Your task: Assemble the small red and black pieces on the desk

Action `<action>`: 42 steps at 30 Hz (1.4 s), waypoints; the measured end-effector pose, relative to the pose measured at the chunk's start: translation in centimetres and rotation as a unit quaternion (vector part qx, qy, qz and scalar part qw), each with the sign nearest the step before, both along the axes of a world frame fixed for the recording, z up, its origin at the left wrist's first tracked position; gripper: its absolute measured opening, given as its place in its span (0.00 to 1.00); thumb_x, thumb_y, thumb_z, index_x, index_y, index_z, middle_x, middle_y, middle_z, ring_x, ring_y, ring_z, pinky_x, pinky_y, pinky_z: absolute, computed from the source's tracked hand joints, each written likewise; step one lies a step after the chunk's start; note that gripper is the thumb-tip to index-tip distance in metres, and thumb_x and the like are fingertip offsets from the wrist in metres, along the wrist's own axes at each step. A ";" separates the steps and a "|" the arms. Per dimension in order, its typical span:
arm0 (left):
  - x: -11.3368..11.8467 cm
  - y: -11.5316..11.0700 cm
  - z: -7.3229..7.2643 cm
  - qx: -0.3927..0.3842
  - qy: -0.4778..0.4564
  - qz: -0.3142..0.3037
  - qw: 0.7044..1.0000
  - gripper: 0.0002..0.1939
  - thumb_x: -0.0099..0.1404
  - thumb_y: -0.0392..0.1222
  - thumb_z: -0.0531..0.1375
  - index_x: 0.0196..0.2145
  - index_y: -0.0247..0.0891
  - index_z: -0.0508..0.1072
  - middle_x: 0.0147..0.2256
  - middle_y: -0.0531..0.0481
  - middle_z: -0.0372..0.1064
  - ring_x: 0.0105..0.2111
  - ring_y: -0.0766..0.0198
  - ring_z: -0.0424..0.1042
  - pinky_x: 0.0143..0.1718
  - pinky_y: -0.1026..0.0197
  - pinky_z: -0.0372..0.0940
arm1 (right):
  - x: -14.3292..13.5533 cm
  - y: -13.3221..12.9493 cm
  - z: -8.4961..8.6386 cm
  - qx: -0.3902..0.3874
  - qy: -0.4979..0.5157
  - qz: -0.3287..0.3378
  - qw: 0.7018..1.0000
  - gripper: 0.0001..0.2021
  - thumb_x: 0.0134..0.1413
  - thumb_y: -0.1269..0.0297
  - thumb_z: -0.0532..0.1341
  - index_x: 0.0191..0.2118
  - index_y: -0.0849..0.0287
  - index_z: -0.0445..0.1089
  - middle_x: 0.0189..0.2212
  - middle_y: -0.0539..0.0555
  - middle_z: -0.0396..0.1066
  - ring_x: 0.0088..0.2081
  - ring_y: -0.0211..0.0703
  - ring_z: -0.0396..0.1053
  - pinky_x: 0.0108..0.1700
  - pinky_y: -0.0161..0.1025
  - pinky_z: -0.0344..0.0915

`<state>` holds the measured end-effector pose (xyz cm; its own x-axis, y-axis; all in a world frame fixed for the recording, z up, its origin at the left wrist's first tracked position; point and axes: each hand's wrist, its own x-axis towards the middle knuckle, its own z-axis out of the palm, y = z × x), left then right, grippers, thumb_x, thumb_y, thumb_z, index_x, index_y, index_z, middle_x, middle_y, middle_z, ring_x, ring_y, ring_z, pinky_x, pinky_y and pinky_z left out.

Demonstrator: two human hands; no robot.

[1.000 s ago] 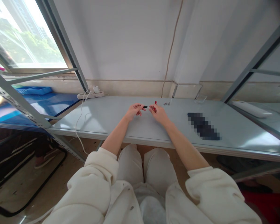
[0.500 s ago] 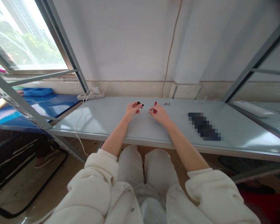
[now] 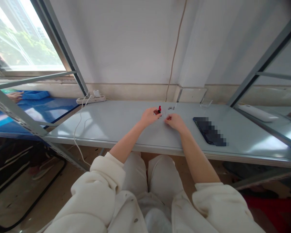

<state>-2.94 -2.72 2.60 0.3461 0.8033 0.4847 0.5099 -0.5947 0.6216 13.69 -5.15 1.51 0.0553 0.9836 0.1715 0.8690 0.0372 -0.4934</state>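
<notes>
My left hand [image 3: 149, 117] is closed, pinching a small black piece [image 3: 159, 112] together with a small red piece [image 3: 159, 107] that sticks up above it. Whether the two pieces are joined or just held together I cannot tell. Close by on the right, my right hand [image 3: 175, 122] is low over the grey tabletop [image 3: 126, 116], thumb and fingertips drawn together. Anything between those fingertips is too small to make out. Several tiny metal-looking parts [image 3: 171, 108] lie just beyond my right hand.
A dark phone-like object [image 3: 208, 131], partly pixelated, lies to the right. Farther back stands a clear plastic piece [image 3: 206, 104]. At left are a white power strip [image 3: 92, 99] with its cable, a blue tray [image 3: 36, 94] and another person's hand [image 3: 14, 96]. Metal posts frame both sides.
My left hand has moved right with the black piece. The red piece, earlier at my right hand, is now in my left. My right hand has shifted slightly right and nearer me.
</notes>
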 end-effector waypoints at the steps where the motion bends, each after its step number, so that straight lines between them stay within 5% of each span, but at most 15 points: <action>1: 0.5 0.2 -0.1 0.003 -0.017 0.019 1.000 0.08 0.54 0.43 0.59 0.28 0.35 0.72 0.27 0.49 0.70 0.27 0.67 0.65 0.32 0.64 0.58 | 0.0 0.0 -0.2 0.005 -0.010 -0.012 1.000 0.05 0.44 0.65 0.59 0.26 0.60 0.69 0.26 0.55 0.71 0.30 0.41 0.67 0.33 0.36 0.59; 9: 1.5 0.6 -2.9 -0.040 0.003 0.082 0.996 0.08 0.54 0.43 0.60 0.28 0.36 0.72 0.26 0.47 0.70 0.29 0.63 0.67 0.32 0.62 0.59 | -0.4 -0.1 -0.6 0.033 -0.070 -0.038 0.996 0.07 0.48 0.63 0.57 0.31 0.60 0.70 0.33 0.58 0.70 0.37 0.46 0.68 0.37 0.39 0.60; 26: 1.1 0.7 -3.5 -0.070 0.100 0.090 0.988 0.09 0.52 0.44 0.60 0.29 0.37 0.72 0.28 0.47 0.67 0.31 0.60 0.65 0.32 0.61 0.56 | -0.6 0.2 -1.2 0.019 -0.095 -0.061 0.993 0.13 0.49 0.59 0.57 0.37 0.59 0.72 0.38 0.60 0.71 0.40 0.49 0.67 0.38 0.41 0.61; 33: 0.7 -0.5 -2.7 0.022 0.091 0.118 0.989 0.16 0.53 0.45 0.62 0.38 0.38 0.66 0.29 0.49 0.66 0.34 0.60 0.65 0.33 0.62 0.57 | -0.8 -0.1 -0.8 0.001 -0.091 -0.073 0.993 0.14 0.49 0.58 0.58 0.39 0.60 0.72 0.39 0.60 0.71 0.41 0.48 0.68 0.39 0.40 0.61; 42: 0.6 -1.2 -2.4 0.137 0.148 0.071 0.977 0.16 0.60 0.41 0.56 0.47 0.40 0.65 0.36 0.50 0.68 0.39 0.63 0.65 0.42 0.62 0.59 | -0.9 0.0 -0.8 -0.011 -0.107 -0.083 0.991 0.15 0.50 0.56 0.56 0.40 0.59 0.71 0.40 0.58 0.70 0.43 0.48 0.67 0.41 0.39 0.61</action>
<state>-2.33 -3.90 0.19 0.3987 0.7069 0.5842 0.7324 -0.6288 0.2611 12.84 -5.18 0.67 0.1815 0.9675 0.1764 0.9472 -0.1237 -0.2959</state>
